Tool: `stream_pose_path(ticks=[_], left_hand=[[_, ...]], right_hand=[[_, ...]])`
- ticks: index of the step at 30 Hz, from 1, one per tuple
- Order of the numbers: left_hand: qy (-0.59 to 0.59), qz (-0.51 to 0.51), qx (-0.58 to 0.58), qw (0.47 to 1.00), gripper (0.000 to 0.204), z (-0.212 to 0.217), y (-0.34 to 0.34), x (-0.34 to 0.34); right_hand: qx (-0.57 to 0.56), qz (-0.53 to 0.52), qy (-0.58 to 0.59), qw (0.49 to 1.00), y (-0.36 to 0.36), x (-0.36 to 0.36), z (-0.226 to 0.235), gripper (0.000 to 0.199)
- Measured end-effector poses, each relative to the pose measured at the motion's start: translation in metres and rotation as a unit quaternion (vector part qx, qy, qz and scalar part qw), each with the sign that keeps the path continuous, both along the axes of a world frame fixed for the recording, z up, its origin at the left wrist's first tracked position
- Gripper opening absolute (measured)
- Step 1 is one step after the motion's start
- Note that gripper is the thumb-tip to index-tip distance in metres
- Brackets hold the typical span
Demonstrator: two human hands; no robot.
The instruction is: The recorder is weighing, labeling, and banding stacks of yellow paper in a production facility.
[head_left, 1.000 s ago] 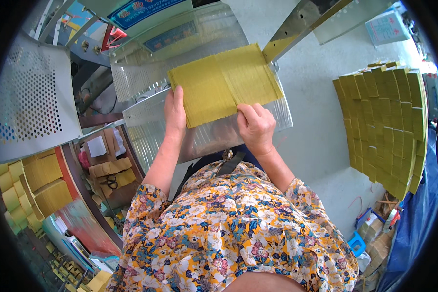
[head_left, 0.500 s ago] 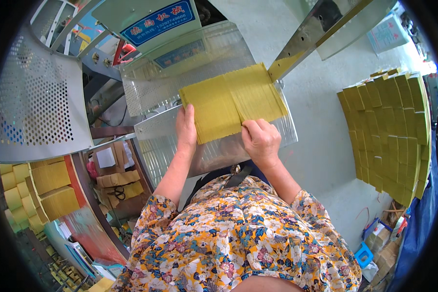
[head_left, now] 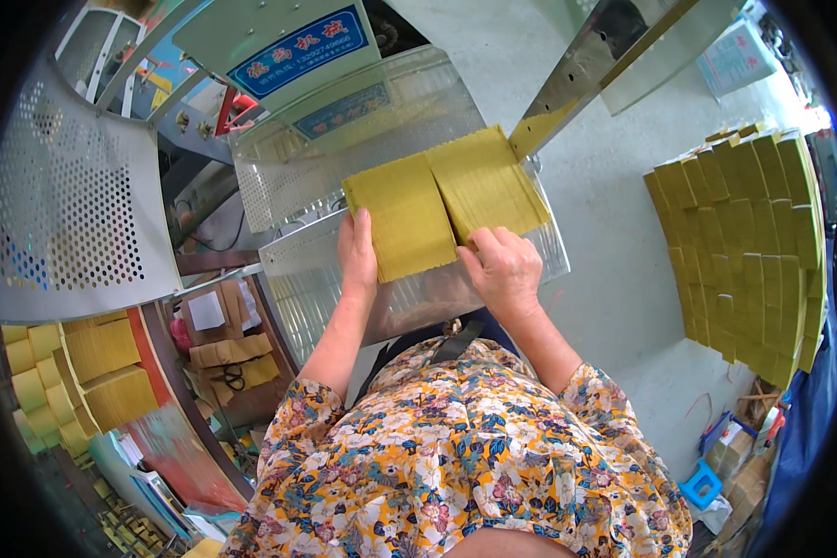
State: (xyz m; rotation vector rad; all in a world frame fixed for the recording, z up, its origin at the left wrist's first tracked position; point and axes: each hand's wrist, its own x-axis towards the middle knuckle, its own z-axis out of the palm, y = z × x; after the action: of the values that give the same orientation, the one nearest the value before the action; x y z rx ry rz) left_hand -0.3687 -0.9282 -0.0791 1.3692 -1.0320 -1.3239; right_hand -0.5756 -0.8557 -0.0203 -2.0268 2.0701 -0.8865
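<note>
Two stacks of yellow paper sheets lie side by side on a shiny ridged metal table [head_left: 312,293]. A narrow dark gap parts them, wider toward me. My left hand [head_left: 357,256] grips the outer edge of the left paper stack [head_left: 403,223], thumb along its top and the other fingers hidden at its side. At the near edge, my right hand [head_left: 504,268] has its fingers curled on the corner of the right paper stack [head_left: 493,186], with the thumb by the gap. That stack sits slightly turned against the left one.
A perforated metal guard [head_left: 74,195] stands at the left, and a metal post [head_left: 577,79] rises beyond the right stack. Piled yellow paper [head_left: 744,251] stands on the floor at right. Scissors [head_left: 228,376] lie on a shelf at lower left, a blue plastic stool [head_left: 702,485] at lower right.
The gap between the two paper stacks has opened; before, they lay nearly together. My right hand has shifted slightly to the right, while my left hand stays at the left edge.
</note>
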Motion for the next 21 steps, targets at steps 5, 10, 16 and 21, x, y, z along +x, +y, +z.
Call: stream_pose_path(ticks=[5, 10, 16, 21], left_hand=[[0.002, 0.008, 0.002, 1.000, 0.059, 0.002, 0.001, -0.003], [0.003, 0.014, -0.002, 1.000, 0.058, 0.004, 0.001, -0.007], [-0.006, 0.012, 0.006, 1.000, 0.058, 0.001, 0.000, -0.010], [0.039, -0.003, 0.034, 0.999, 0.059, -0.004, -0.002, -0.005]], right_hand=[[0.010, -0.003, -0.001, 1.000, 0.001, -0.001, 0.002, 0.021], [0.017, -0.008, -0.007, 1.000, 0.002, 0.000, 0.002, 0.020], [0.005, 0.009, -0.060, 0.998, 0.004, -0.006, 0.007, 0.013], [-0.054, -0.113, -0.221, 0.967, -0.011, -0.055, 0.026, 0.006]])
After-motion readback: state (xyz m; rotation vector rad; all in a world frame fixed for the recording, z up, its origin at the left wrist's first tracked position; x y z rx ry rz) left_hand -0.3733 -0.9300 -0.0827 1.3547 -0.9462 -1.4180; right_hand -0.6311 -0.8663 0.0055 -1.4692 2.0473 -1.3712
